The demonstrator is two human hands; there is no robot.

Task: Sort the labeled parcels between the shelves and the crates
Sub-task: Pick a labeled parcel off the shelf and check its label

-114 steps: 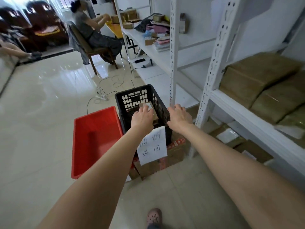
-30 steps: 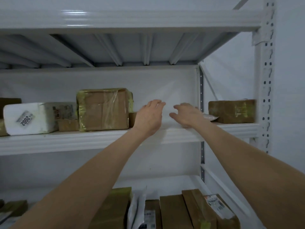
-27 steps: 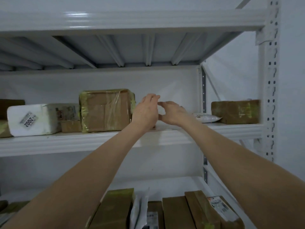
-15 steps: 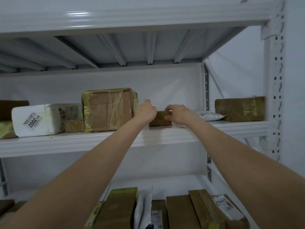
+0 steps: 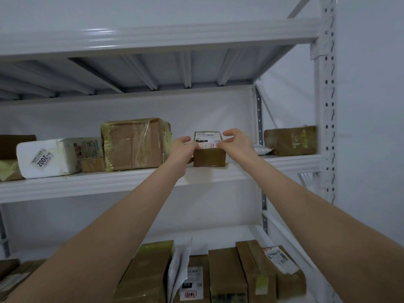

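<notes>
Brown parcel (image 5: 209, 158) sits on the middle shelf (image 5: 131, 180), near its front edge; left hand (image 5: 182, 148) and right hand (image 5: 237, 142) grip its labelled top. Label-reading step, seemingly; next needs a steady lift.

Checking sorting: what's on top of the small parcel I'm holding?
White shipping label with barcode and red writing; left hand and right hand, gripping the parcel, cover its edges.

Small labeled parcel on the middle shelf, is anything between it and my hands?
Nothing visible: the left hand and right hand grip the small labeled parcel at its sides. The taped box sits just left of it.
</notes>
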